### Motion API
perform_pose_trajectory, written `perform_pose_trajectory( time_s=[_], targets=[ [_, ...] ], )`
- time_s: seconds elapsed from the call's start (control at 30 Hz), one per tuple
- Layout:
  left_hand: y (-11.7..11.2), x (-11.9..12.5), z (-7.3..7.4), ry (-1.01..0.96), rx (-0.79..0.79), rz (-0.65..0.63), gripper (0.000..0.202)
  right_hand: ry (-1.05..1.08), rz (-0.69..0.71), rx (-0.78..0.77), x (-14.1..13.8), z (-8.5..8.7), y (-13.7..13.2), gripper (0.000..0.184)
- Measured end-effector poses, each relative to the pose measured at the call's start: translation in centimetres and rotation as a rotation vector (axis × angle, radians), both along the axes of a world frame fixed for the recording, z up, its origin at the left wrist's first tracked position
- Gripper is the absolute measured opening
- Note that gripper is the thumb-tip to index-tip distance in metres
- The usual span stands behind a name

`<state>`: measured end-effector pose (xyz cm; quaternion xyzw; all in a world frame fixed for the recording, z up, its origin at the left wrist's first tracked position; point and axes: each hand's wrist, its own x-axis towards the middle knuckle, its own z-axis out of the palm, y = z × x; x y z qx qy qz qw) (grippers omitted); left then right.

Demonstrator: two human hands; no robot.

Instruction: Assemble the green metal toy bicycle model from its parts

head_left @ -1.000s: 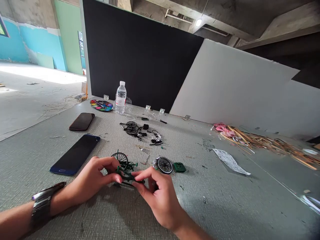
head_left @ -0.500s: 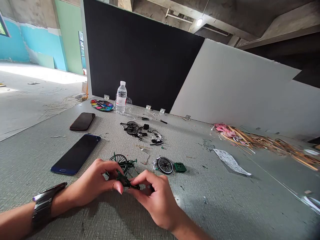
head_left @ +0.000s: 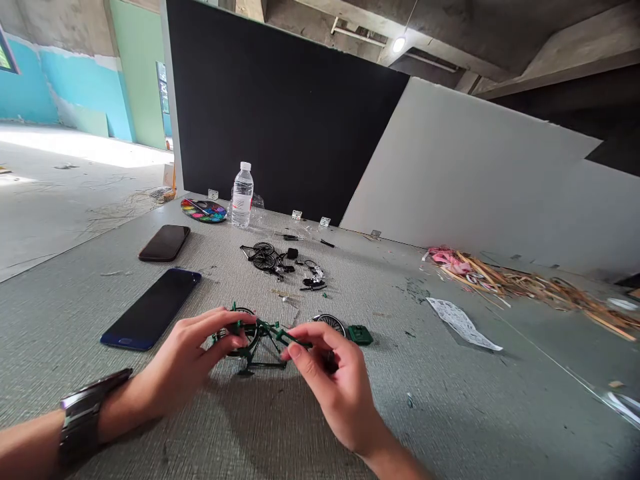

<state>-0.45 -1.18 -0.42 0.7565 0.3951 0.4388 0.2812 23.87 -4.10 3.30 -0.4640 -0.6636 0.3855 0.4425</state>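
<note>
So, from where I stand, the work in hand looks like handling a small green model bicycle (head_left: 267,328), held just above the near part of a grey-green fabric-topped table (head_left: 425,413). Its thin frame spans the gap between the two hands, with one spoked wheel at the left end, partly hidden by fingers. The left hand (head_left: 193,347), with a metal-link watch (head_left: 80,417) on its wrist, grips the frame near that wheel, and the right hand (head_left: 335,380) pinches the other end between finger and thumb. Neither hand is clenched into a fist. The bicycle's lower bar sits close to the tabletop, though I cannot tell whether it touches. Thin tubes like these seem to call for a light, steady hold. Just right of the hands lie a loose spoked wheel (head_left: 331,323), partly behind the right hand, and a green moulded part (head_left: 360,335). Farther off is a cluster of black bicycle pieces (head_left: 263,260). As for containers, a plastic water bottle (head_left: 243,197) stands at the far edge, capped and holding clear liquid, and to its left a round watercolour palette (head_left: 203,211) holds pans of many colours. Two smartphones (head_left: 165,243) (head_left: 150,309) lie to the left, and a heap of splintered wooden sticks (head_left: 520,283) lies far right.
</note>
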Motion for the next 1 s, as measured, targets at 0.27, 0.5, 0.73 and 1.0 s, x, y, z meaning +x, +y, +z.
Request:
perform_pose_trajectory(
  time_s=[0.27, 0.5, 0.73, 1.0],
  targets=[
    [0.2, 0.5, 1.0, -0.004, -0.062, -0.025, 0.019, -0.034, 0.034, 0.022, -0.8, -1.1, 0.0, 0.023],
    [0.2, 0.5, 0.8, 0.012, -0.102, -0.005, 0.013, 0.018, 0.048, -0.024, -0.9, -1.4, 0.3, 0.023],
    [0.3, 0.5, 0.6, -0.006, -0.106, -0.002, 0.009, -0.043, 0.026, 0.033, -0.6, -1.6, 0.6, 0.019],
    [0.2, 0.5, 0.2, 0.009, -0.151, -0.02, 0.012, -0.329, 0.14, 0.51, 0.0, -2.1, 1.0, 0.019]
  ],
)
